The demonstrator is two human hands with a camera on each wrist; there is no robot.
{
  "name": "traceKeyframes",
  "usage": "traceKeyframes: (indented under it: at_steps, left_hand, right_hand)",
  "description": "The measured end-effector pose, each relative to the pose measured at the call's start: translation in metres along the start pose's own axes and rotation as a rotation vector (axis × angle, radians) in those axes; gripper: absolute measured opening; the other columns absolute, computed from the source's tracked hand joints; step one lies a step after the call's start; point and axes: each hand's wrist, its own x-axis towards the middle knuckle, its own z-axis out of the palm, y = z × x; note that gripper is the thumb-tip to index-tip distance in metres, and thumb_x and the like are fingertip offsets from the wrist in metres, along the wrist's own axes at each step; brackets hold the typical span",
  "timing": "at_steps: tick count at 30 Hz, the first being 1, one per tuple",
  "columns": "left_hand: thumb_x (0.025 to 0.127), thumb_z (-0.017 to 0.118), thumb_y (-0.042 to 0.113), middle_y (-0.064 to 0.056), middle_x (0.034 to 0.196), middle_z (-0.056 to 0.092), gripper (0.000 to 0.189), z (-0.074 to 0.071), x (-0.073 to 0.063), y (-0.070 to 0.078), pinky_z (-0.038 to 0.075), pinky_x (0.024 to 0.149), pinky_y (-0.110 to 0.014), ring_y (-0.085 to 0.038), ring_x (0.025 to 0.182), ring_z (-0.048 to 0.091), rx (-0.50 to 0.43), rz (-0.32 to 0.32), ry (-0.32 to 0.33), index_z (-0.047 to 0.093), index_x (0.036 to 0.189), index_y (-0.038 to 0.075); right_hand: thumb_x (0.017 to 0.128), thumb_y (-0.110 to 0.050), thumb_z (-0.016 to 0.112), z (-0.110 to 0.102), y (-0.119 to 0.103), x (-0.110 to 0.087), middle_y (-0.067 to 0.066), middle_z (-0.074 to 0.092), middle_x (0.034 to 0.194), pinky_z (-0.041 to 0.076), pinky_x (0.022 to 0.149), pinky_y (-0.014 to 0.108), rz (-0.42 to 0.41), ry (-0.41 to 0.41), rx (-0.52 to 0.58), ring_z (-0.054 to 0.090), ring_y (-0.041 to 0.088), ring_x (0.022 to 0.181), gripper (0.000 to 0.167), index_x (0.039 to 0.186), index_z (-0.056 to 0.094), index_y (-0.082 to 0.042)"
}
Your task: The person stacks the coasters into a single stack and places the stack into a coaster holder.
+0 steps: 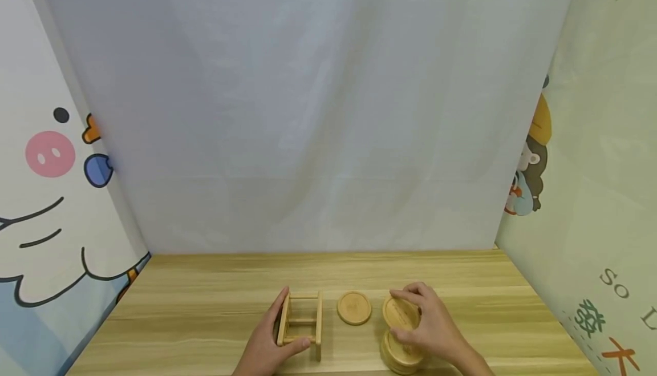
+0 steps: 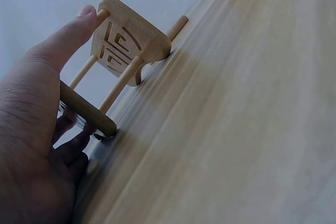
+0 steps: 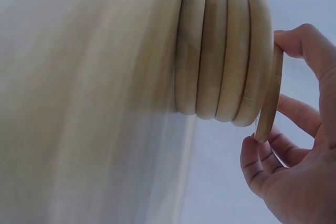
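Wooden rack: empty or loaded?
Empty: between the crossbars of the rack, the head view shows bare tabletop.

Wide pass along far desk (image 1: 328, 269), up to white backdrop (image 1: 328, 113). Room outside left grip (image 1: 268, 339) and right grip (image 1: 433, 326) too. Only narrow lanes either side of loose disc (image 1: 354, 307), between rack (image 1: 319, 324) and disc stack (image 1: 399, 361). From above stack, blocked by right grip and held disc (image 1: 397, 312).
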Motion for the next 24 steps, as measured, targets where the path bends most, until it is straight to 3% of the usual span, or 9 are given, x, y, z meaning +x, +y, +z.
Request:
traceKeyframes:
  at_steps: [16,24]
  left_hand:
    - [0.092,0.093,0.039,-0.025,0.174,0.039,0.11,0.0,0.0,0.003,0.05,0.114,-0.068,-0.051,0.15,0.05,-0.017,-0.011,-0.003,0.027,0.179,0.021]
    - [0.091,0.093,0.04,-0.025,0.174,0.039,0.111,-0.001,-0.002,0.006,0.05,0.114,-0.069,-0.051,0.15,0.05,-0.019,-0.019,-0.003,0.027,0.179,0.022]
  right_hand:
    - [0.069,-0.016,0.099,-0.001,-0.006,-0.011,-0.004,0.057,0.117,0.051,0.078,0.026,-0.079,0.021,-0.024,0.05,0.011,0.103,0.062,0.127,0.082,-0.002]
    - [0.074,-0.019,0.097,-0.009,-0.013,-0.015,-0.006,0.057,0.118,0.052,0.084,0.032,-0.051,-0.038,-0.017,0.05,0.011,0.105,0.062,0.132,0.081,-0.004]
